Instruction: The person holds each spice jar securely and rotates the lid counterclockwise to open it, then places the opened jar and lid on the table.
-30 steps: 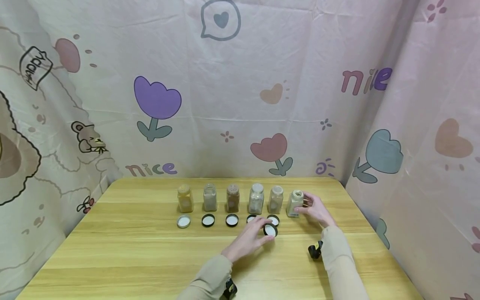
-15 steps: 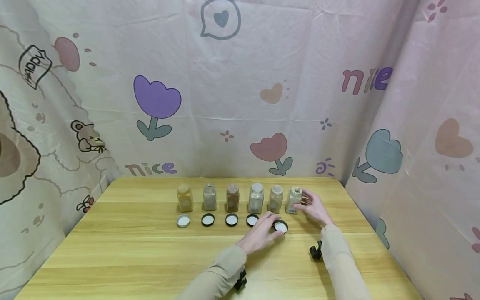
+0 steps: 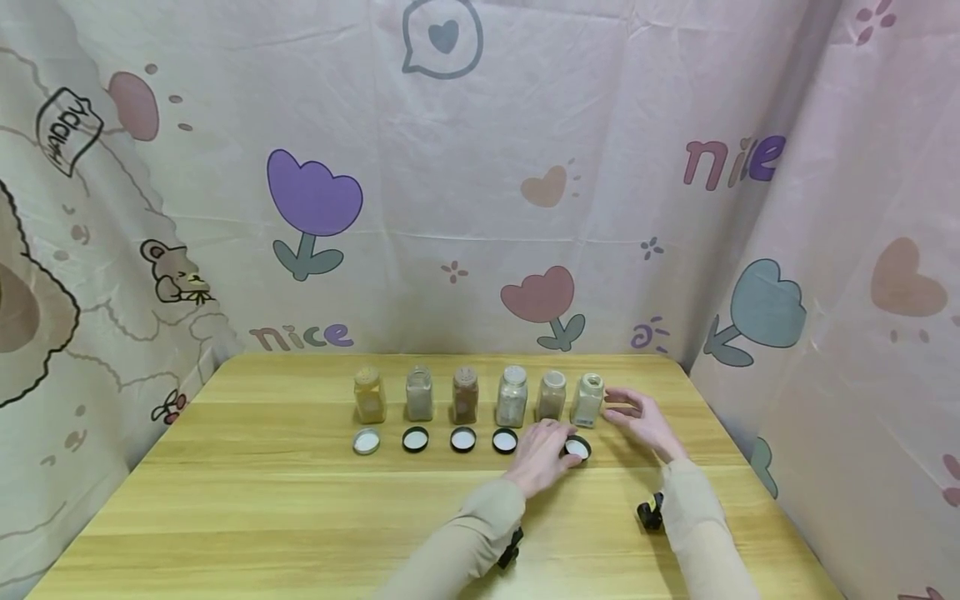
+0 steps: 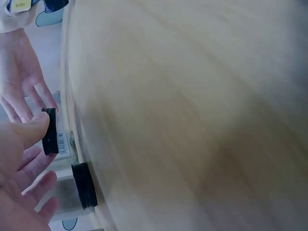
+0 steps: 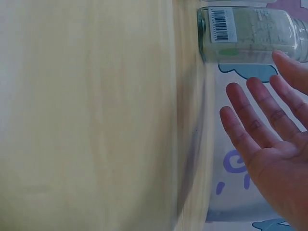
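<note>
My left hand pinches a black-rimmed jar lid with a white inside, between thumb and fingers, in front of the rightmost spice jar. In the left wrist view the pinched lid stands a little apart from another black lid, which my left hand hides in the head view. Beside the rightmost jar, an uncapped glass one with pale contents, my right hand has its fingers extended and holds nothing. A barcode label shows on that jar in the right wrist view.
Several more lidless spice jars stand in the same row, from a yellow-filled one to a grey-brown one. Before them lie lids, a silver-rimmed one at the left end. A printed curtain hangs behind the wooden table.
My left hand has moved right with the lid, lowering it in front of the rightmost jar. The right hand has let go of that jar, which has shifted slightly back and left.
</note>
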Demonstrator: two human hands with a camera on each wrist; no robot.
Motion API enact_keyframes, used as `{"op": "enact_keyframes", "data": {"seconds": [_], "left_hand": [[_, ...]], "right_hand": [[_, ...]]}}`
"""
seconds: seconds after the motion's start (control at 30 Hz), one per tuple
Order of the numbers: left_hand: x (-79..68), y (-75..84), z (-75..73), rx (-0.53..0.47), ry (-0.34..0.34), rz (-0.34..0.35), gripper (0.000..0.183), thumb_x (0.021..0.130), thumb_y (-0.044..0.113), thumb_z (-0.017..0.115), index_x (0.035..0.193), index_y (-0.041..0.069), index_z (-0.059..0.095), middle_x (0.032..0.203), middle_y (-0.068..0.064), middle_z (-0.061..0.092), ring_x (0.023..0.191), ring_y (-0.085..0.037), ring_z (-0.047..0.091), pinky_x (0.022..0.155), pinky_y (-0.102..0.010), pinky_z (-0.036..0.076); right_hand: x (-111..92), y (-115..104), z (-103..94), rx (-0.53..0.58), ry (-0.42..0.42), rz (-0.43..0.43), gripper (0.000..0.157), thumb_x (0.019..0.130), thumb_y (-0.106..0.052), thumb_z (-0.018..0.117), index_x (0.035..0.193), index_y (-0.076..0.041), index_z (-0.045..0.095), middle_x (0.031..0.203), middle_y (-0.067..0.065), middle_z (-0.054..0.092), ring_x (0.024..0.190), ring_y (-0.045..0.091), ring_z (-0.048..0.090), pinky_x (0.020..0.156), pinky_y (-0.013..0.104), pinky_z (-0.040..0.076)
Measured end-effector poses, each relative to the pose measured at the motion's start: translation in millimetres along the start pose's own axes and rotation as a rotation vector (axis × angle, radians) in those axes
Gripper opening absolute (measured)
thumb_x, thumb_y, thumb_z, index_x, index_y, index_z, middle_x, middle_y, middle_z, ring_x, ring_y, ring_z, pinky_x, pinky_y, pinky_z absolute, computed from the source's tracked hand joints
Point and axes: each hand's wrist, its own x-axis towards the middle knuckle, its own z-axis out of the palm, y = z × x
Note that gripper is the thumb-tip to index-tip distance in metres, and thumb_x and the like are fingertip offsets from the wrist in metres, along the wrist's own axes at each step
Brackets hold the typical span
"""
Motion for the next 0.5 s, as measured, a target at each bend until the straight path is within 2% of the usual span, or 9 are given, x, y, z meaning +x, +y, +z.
{"op": "enact_keyframes", "data": {"seconds": [0.1, 0.2, 0.5], "left_hand": [[2.6, 2.9, 5.2, 0.058, 0.018, -0.012, 0.041, 0.09, 0.038, 0.075, 0.125, 0.018, 0.068, 0.122, 0.005, 0.073, 0.122, -0.016, 0.06, 0.109, -0.035, 0.049], [5.3, 6.0, 9.6, 0.09, 0.022, -0.032, 0.041, 0.089, 0.04, 0.075, 0.123, 0.02, 0.068, 0.121, 0.008, 0.074, 0.122, -0.015, 0.059, 0.109, -0.033, 0.048], [9.0, 12.3, 18.7, 0.144, 0.034, -0.091, 0.038, 0.086, 0.038, 0.078, 0.119, 0.022, 0.069, 0.112, 0.009, 0.076, 0.117, -0.013, 0.06, 0.106, -0.03, 0.047]], "right_hand": [[-3.2, -0.4, -1.3, -0.031, -0.01, 0.006, 0.049, 0.097, -0.01, 0.065, 0.14, 0.009, 0.048, 0.137, 0.033, 0.055, 0.122, 0.047, 0.06, 0.105, 0.046, 0.055], [-5.5, -0.4, -2.2, -0.053, -0.022, 0.008, 0.049, 0.097, -0.01, 0.064, 0.14, 0.009, 0.048, 0.137, 0.034, 0.055, 0.123, 0.049, 0.059, 0.107, 0.055, 0.051], [-6.9, 5.3, -3.1, -0.089, -0.039, 0.021, 0.051, 0.098, -0.012, 0.062, 0.141, 0.009, 0.046, 0.138, 0.034, 0.054, 0.123, 0.05, 0.058, 0.108, 0.058, 0.049]]}}
